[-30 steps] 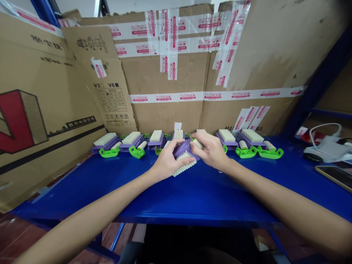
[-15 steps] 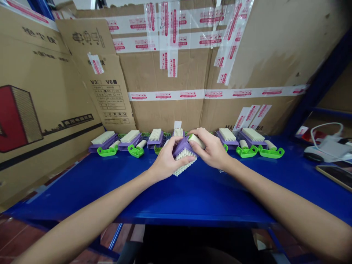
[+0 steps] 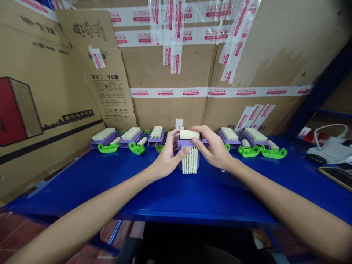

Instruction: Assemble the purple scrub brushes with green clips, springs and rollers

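Note:
Between my two hands is a purple scrubbing brush (image 3: 189, 160), its cream bristles toward me and pointing down. A cream roller (image 3: 189, 134) lies across the brush's top end. My left hand (image 3: 168, 154) is closed around the brush's left side, the thumb over the bristles. On the other side my right hand (image 3: 213, 148) grips the top right, with fingers and thumb at the roller's right end. The hands hide parts of the brush's sides. Whether the roller is seated in the purple body, I cannot tell.
Several purple brushes (image 3: 130, 135) line the back of the blue table (image 3: 110, 183), with green brackets (image 3: 136, 148) and cream rollers (image 3: 245, 143) before them. Cardboard (image 3: 170, 110) walls stand behind and at left. At right are a white charger with cable (image 3: 331, 146) and a phone (image 3: 335, 176).
The brush has turned from slanted to upright, its bristles now straight down. The roller has swung level across its top, and my right thumb has come round to the roller's near side.

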The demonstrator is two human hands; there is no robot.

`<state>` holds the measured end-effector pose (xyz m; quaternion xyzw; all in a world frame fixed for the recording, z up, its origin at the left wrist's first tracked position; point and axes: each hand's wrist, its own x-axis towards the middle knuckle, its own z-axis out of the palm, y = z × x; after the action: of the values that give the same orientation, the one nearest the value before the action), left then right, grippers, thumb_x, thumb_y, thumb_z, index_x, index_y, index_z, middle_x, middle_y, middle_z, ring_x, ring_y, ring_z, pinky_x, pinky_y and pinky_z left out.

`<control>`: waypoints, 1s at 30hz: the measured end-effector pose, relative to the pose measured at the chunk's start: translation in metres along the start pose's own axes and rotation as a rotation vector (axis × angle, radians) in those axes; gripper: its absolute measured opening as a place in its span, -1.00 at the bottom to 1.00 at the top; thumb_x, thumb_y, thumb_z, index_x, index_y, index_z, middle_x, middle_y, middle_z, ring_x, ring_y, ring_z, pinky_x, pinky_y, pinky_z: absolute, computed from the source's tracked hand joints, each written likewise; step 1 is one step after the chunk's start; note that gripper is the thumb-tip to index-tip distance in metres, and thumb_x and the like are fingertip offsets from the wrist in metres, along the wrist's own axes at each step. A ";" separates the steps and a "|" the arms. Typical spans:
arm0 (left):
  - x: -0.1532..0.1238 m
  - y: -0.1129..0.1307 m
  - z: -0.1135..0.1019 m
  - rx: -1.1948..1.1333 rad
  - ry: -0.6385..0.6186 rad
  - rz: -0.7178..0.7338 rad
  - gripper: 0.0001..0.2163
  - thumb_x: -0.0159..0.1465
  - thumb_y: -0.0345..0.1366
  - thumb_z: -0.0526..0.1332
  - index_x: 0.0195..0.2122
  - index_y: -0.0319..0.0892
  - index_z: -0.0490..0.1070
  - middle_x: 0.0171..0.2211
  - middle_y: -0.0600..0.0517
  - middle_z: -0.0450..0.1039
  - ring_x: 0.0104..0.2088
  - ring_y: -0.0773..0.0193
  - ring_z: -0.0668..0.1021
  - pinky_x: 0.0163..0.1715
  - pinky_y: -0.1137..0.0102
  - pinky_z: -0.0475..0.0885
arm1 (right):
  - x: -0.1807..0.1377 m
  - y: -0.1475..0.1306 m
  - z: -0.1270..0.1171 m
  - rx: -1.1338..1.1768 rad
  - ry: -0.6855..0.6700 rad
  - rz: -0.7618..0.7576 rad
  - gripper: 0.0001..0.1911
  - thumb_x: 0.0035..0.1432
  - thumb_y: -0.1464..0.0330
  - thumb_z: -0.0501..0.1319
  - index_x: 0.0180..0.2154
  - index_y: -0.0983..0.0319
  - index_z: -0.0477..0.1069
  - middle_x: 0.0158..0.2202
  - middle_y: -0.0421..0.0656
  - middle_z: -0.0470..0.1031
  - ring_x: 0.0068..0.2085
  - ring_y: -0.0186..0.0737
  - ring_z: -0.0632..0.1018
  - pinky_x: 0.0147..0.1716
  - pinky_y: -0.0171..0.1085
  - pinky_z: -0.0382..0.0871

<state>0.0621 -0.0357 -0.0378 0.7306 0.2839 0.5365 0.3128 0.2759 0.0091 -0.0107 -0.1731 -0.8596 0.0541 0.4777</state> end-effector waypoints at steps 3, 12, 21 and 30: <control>0.000 0.005 -0.005 0.100 0.003 0.062 -0.46 0.51 0.06 0.23 0.39 0.04 0.10 0.35 -0.20 0.34 0.24 0.01 0.55 0.23 0.07 0.50 | -0.001 0.000 0.000 -0.002 -0.003 0.011 -0.64 0.57 0.21 0.13 0.29 0.11 0.35 0.14 0.02 0.57 0.07 0.04 0.60 0.09 0.05 0.50; 0.001 0.010 -0.016 0.274 -0.006 0.110 -0.46 0.50 -0.01 0.28 0.45 0.11 0.25 0.44 -0.14 0.31 0.26 -0.05 0.53 0.14 0.08 0.56 | -0.003 0.003 0.001 0.049 0.023 0.055 -0.61 0.55 0.18 0.16 0.30 0.13 0.33 0.17 0.02 0.56 0.06 0.01 0.62 0.07 0.00 0.53; 0.001 0.007 -0.013 0.321 0.091 0.171 -0.61 0.57 -0.17 0.18 0.39 0.05 0.36 0.35 -0.12 0.42 0.01 0.15 0.62 -0.06 0.24 0.62 | -0.001 0.001 0.003 0.051 0.024 -0.004 -0.64 0.59 0.22 0.11 0.29 0.13 0.39 0.10 0.01 0.58 0.04 -0.02 0.60 0.07 0.00 0.49; 0.003 0.002 -0.015 0.366 0.113 0.235 -0.64 0.56 -0.21 0.21 0.35 0.03 0.39 0.26 -0.11 0.49 -0.10 0.23 0.63 -0.19 0.33 0.64 | 0.001 0.001 0.002 0.055 0.023 -0.043 -0.67 0.59 0.26 0.12 0.27 0.12 0.39 0.09 -0.01 0.58 0.06 -0.04 0.60 0.07 -0.03 0.49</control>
<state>0.0483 -0.0322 -0.0314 0.7722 0.3065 0.5486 0.0938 0.2736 0.0104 -0.0116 -0.1421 -0.8558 0.0652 0.4931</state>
